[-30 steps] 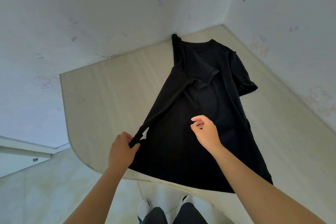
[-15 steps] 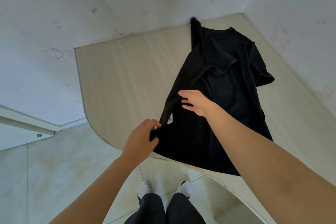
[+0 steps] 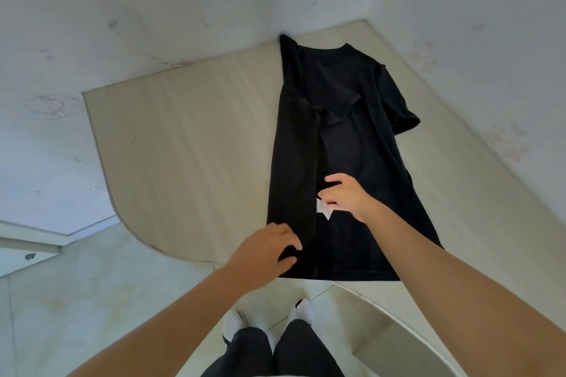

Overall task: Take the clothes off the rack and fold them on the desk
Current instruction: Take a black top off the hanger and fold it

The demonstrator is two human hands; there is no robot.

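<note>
Because its left side is laid over its middle, the black shirt [image 3: 361, 156] lies as a long narrow panel on the pale wood-grain desk [image 3: 183, 147], collar far, hem at the near edge. At the shirt's near left corner the left hand [image 3: 266, 249] rests with fingers loosely spread, flattening the soft matte cloth and gripping nothing. At the fold's edge the right hand [image 3: 346, 194] touches a white label [image 3: 324, 210] (pinching or merely pressing cannot be told). On the shirt's right, a short sleeve [image 3: 404, 119] juts out, unfolded.
</note>
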